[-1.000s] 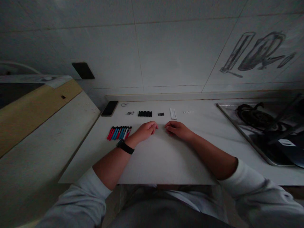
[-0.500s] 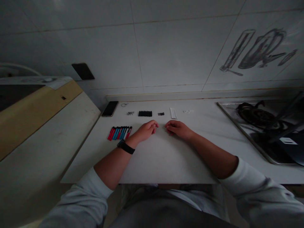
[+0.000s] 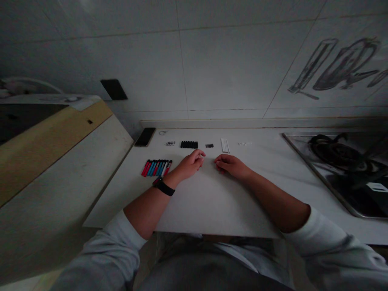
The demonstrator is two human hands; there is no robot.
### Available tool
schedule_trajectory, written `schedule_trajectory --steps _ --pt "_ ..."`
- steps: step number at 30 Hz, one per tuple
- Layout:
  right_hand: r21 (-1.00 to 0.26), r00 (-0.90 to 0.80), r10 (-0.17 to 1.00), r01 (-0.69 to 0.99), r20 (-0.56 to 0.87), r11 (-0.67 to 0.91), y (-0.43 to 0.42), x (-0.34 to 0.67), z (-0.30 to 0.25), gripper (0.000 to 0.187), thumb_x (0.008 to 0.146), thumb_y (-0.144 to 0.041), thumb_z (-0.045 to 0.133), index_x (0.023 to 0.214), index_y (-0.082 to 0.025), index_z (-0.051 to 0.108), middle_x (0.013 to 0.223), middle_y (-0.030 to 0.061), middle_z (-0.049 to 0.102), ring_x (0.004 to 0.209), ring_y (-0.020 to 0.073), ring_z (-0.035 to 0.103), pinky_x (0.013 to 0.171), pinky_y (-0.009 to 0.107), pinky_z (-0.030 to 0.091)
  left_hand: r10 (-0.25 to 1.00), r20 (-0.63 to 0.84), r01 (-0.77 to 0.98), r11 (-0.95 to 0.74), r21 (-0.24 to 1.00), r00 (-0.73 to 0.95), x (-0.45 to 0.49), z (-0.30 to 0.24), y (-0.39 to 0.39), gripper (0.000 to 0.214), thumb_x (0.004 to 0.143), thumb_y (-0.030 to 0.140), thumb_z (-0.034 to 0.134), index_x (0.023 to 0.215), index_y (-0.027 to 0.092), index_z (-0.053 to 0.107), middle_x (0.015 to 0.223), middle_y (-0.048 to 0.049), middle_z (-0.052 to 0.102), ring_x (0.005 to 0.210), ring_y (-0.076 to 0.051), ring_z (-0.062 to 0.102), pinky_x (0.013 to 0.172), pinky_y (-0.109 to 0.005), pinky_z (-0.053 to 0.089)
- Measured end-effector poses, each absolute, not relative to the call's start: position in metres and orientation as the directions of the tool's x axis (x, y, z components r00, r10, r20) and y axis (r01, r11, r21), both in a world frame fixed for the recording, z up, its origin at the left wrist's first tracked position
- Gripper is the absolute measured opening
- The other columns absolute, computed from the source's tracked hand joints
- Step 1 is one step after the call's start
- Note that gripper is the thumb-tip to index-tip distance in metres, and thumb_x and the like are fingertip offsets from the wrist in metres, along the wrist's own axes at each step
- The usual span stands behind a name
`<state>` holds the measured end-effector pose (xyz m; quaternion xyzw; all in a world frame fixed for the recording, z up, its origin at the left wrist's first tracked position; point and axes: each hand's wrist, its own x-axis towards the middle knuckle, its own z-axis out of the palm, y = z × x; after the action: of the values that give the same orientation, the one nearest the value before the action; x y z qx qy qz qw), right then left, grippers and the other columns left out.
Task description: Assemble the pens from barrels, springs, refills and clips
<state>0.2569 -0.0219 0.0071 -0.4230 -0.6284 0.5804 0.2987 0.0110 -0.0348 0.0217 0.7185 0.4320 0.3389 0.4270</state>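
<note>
Rods, slim and white, lie beyond left hand and right hand, both curled, unclenched.

Phone, gas stove, tiled wall

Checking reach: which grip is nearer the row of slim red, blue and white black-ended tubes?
Left. The left grip is just right of the tubes; the right grip is farther right.

The pen barrels are red, blue and white, the rods white.
</note>
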Motion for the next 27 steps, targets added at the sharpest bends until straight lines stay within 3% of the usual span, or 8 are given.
schedule_trajectory --steps 7,11,13,17,22,27 --pt "-0.978 -0.475 0.873 0.206 -0.114 -0.016 -0.022 0.258 0.006 0.036 0.082 -0.053 0.071 0.094 -0.021 0.063 0.077 0.0006 0.062 0.066 0.0136 0.057 0.065 0.029 0.049 0.970 0.237 0.235 -0.243 0.941 0.054 -0.039 0.074 -0.027 0.025 0.097 0.045 0.057 0.102 0.020 0.059 0.077 0.0011 0.058 0.056 -0.008 0.047 0.052 -0.020 0.037" --pt "-0.977 -0.484 0.868 0.211 -0.116 -0.013 -0.022 0.259 0.007 0.035 0.082 -0.053 0.071 0.094 -0.021 0.064 0.075 0.0001 0.061 0.065 0.0137 0.055 0.064 0.029 0.047 0.940 0.320 0.437 -0.239 0.867 -0.120 -0.079 0.088 -0.022 0.024 0.091 0.043 0.064 0.097 0.019 0.065 0.080 -0.0011 0.064 0.064 -0.011 0.054 0.058 -0.021 0.040" --pt "-0.976 -0.474 0.871 0.214 -0.126 -0.024 -0.022 0.259 0.008 0.035 0.082 -0.053 0.071 0.095 -0.021 0.064 0.075 0.0001 0.061 0.065 0.0139 0.056 0.064 0.029 0.046 0.946 0.315 0.628 -0.200 0.752 -0.075 -0.093 0.085 -0.021 0.021 0.085 0.039 0.071 0.088 0.018 0.069 0.082 -0.0032 0.068 0.072 -0.014 0.059 0.064 -0.023 0.043" --pt "-0.974 -0.465 0.875 0.226 -0.137 -0.033 -0.023 0.259 0.011 0.034 0.082 -0.051 0.072 0.094 -0.021 0.064 0.076 0.0008 0.063 0.067 0.0146 0.058 0.066 0.031 0.048 0.995 0.103 0.864 -0.048 0.500 -0.004 -0.104 0.071 -0.022 0.017 0.071 0.032 0.082 0.069 0.020 0.070 0.068 -0.0029 0.067 0.063 -0.017 0.057 0.059 -0.026 0.039" --pt "-0.973 -0.455 0.879 0.229 -0.143 -0.040 -0.024 0.259 0.011 0.035 0.081 -0.052 0.073 0.094 -0.021 0.064 0.077 0.0013 0.063 0.068 0.0145 0.058 0.067 0.031 0.049 0.999 -0.016 0.927 -0.022 0.374 0.030 -0.100 0.059 -0.022 0.027 0.062 0.028 0.085 0.049 0.021 0.062 0.047 -0.0014 0.054 0.052 -0.017 0.053 0.055 -0.028 0.037" --pt "-0.975 -0.474 0.870 0.220 -0.133 -0.029 -0.023 0.258 0.011 0.036 0.081 -0.053 0.072 0.094 -0.021 0.063 0.075 0.0005 0.062 0.064 0.0135 0.056 0.064 0.030 0.047 0.996 -0.082 0.984 -0.013 0.180 0.029 -0.089 0.061 -0.024 0.023 0.069 0.035 0.082 0.057 0.020 0.068 0.054 -0.0069 0.061 0.060 -0.021 0.061 0.062 -0.029 0.044"
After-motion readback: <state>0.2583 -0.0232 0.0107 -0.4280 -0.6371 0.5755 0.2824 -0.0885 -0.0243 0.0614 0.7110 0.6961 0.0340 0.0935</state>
